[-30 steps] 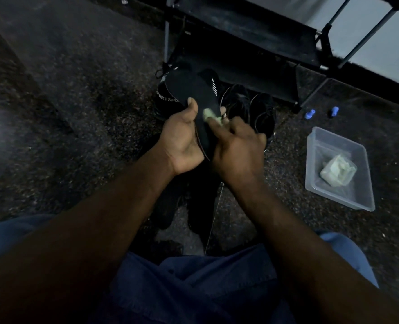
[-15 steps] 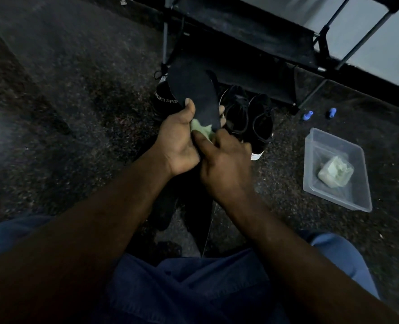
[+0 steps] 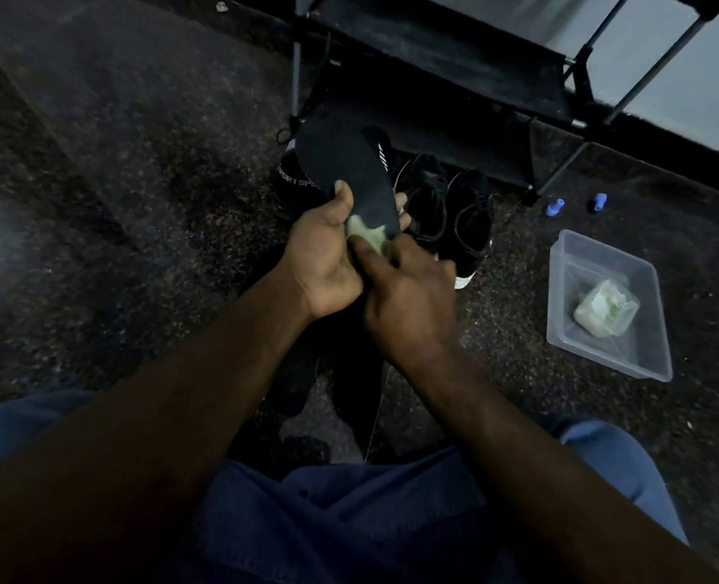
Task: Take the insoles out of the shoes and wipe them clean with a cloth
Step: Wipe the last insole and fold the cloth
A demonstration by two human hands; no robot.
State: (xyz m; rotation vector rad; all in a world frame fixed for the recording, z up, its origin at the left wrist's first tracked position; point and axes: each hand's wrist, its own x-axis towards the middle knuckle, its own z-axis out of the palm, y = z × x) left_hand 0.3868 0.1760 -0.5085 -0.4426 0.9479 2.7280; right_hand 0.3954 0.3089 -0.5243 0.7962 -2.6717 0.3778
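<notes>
Speckled dark stone floor [image 3: 138, 212] runs under a black metal-framed rack [image 3: 433, 61] just behind the insole [image 3: 340, 162], a flat, matte black, round-toed shape held up tilted. Left hand [image 3: 324, 263] grips its middle, thumb on top, fingers behind; right hand [image 3: 408, 297] pinches a crumpled pale green cloth [image 3: 368, 237] against it. Black laced shoes [image 3: 425, 200] stand right of the insole; farther right, a clear plastic tub [image 3: 593, 263] holds another pale wad [image 3: 606, 307]
</notes>
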